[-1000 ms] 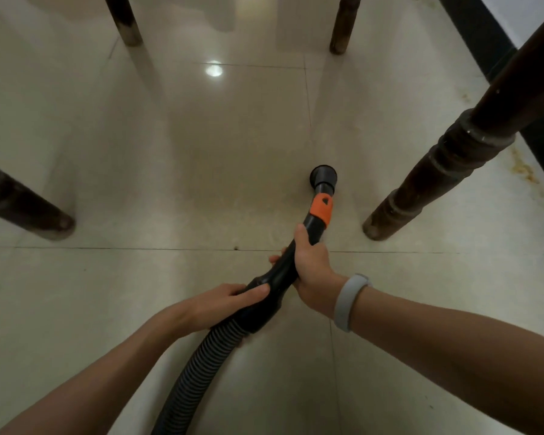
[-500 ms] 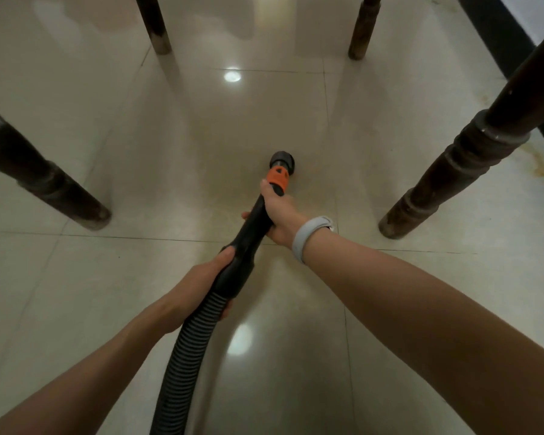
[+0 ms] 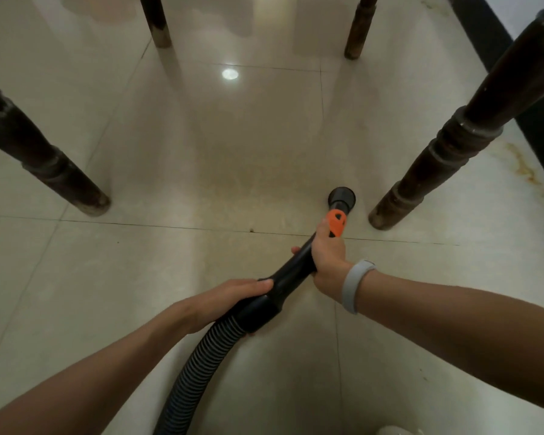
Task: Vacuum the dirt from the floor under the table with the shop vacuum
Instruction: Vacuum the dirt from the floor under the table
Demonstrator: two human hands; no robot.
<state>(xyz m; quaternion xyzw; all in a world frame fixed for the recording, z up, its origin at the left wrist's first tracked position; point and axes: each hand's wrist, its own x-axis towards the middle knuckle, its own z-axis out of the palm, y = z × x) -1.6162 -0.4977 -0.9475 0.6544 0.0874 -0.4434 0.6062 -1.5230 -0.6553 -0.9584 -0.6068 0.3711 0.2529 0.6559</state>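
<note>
- The right hand [image 3: 327, 262] is wrapped round the rigid black plastic wand [image 3: 292, 268] of the shop vacuum, fingers curled beneath it and the thumb lying up beside the orange plastic collar [image 3: 336, 223].
- The left hand [image 3: 230, 298] grips the wider black cuff [image 3: 258, 309] where the wand joins the ribbed grey-black flexible hose [image 3: 201, 362]; the thumb lies along the top, the fingers curl under.
- The round black nozzle mouth [image 3: 342, 197] sits on the glossy cream tiled floor [image 3: 201, 146], at about 3 o'clock from the middle of the view, just beside the foot of the turned dark wooden table leg at 3 o'clock [image 3: 421, 177] but apart from it.
- Half a second ago the nozzle was nearer the centre, pointing toward 12 o'clock and well apart from that leg; it has swung over toward 2 o'clock, and the wand now slants more steeply to the right.
- The right arm, then stretched far forward, is drawn back; the pale grey wristband [image 3: 355, 285] sits nearer the viewer.
- The left hand has shifted from the hose end up onto the cuff.
- The dark wooden leg at 9 o'clock [image 3: 44, 164] stands well apart from the nozzle.
- Two slimmer dark far legs stand at 11 o'clock [image 3: 157, 23] and 1 o'clock [image 3: 358, 29].
- A small dark speck [image 3: 251, 230] lies on the grout line at about 6 o'clock from the view's centre, left of the wand.
- Rusty brown stains [image 3: 523, 164] mark the tile right of the 3 o'clock leg.
</note>
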